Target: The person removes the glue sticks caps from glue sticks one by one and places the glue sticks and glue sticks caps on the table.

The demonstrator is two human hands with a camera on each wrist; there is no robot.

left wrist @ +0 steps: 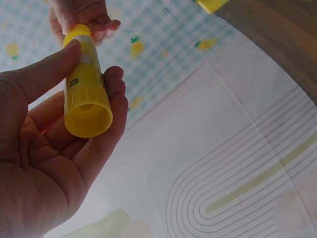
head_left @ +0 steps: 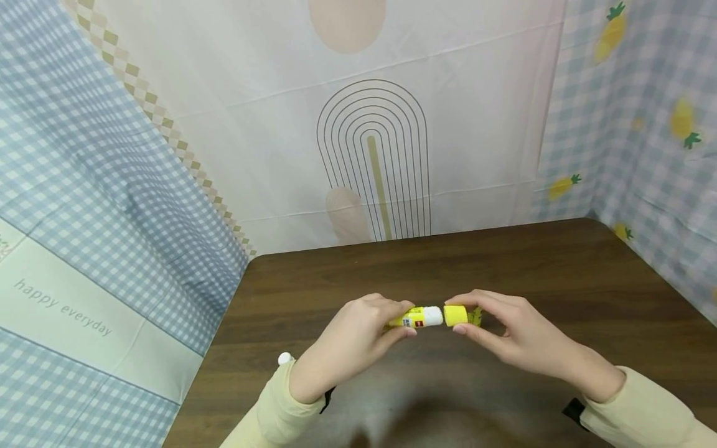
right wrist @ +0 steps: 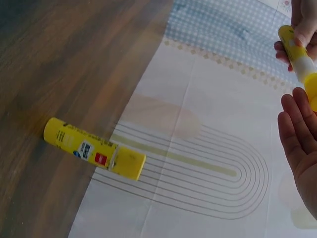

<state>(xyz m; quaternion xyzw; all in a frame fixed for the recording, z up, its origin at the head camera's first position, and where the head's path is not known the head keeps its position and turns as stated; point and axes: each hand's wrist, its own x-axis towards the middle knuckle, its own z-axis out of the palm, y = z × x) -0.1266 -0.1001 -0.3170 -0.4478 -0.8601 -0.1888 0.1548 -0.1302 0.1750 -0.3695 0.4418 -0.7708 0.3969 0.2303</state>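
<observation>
My left hand (head_left: 350, 336) grips a yellow glue stick (head_left: 414, 318) by its body, the white end pointing right. Between thumb and fingers, my right hand (head_left: 529, 336) pinches a yellow cap (head_left: 455, 315) right at that white end; whether they touch, I cannot tell. The left wrist view shows the hollow yellow base of the glue stick (left wrist: 89, 116) within the left hand (left wrist: 44, 163). A second yellow glue stick (right wrist: 84, 144), capped, stands upright on the table in the right wrist view; in the head view it is partly hidden behind the right hand.
A small round white object (head_left: 285, 358) is on the brown wooden table (head_left: 302, 280), beside my left sleeve. Patterned cloth (head_left: 269, 124) hangs behind the table's far edge, with blue checked cloth (head_left: 112, 155) along the left and more at the right.
</observation>
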